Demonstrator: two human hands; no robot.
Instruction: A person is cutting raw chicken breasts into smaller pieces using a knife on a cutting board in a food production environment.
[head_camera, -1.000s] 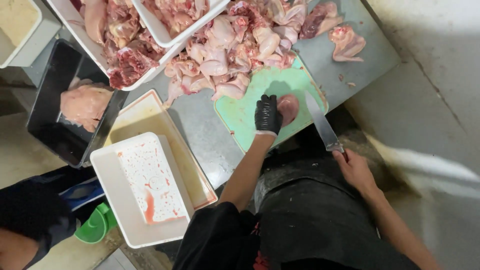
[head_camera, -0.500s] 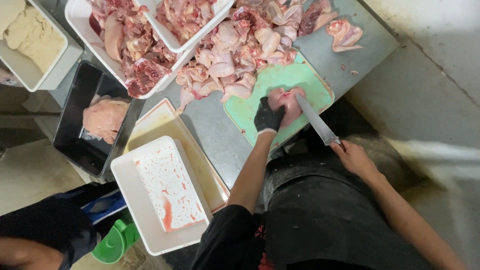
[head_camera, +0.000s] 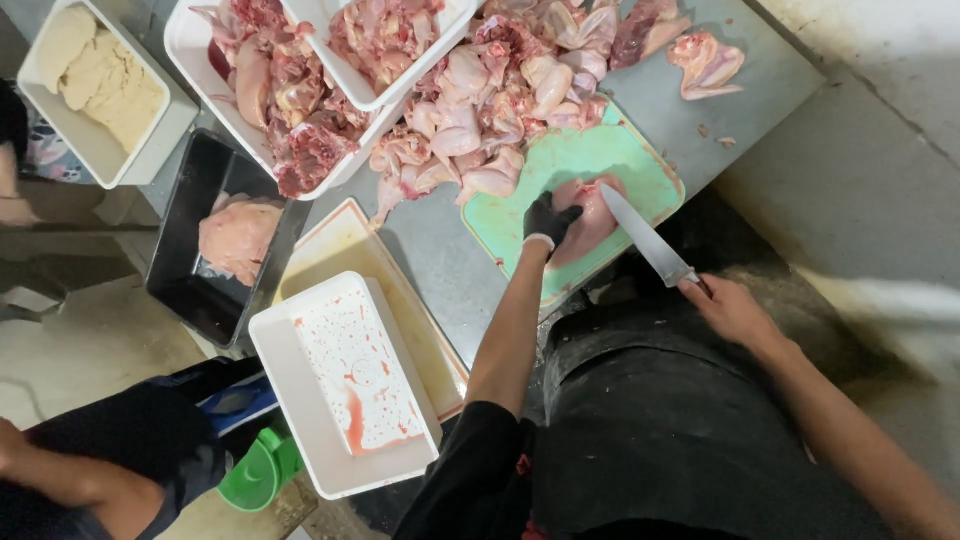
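A piece of chicken (head_camera: 590, 218) on the green board (head_camera: 640, 165) at the table's near edge is held down in the left hand's (head_camera: 548, 218) grip; a knife (head_camera: 648, 238) is held tight in the right hand's (head_camera: 730, 308) grip.

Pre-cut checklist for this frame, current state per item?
1. Left hand gloved and pressing the chicken piece: ok.
2. Piece lies fully on the green cutting board: ok.
3. Right hand grips the knife by its handle: ok.
4. Blade tip at the piece, clear of the left fingers: cannot tell, they sit very close.
5. Board flat on the metal table: not ok, its near edge seems to overhang.
6. Heap of raw chicken off the board: not ok, it spills onto the far edge.
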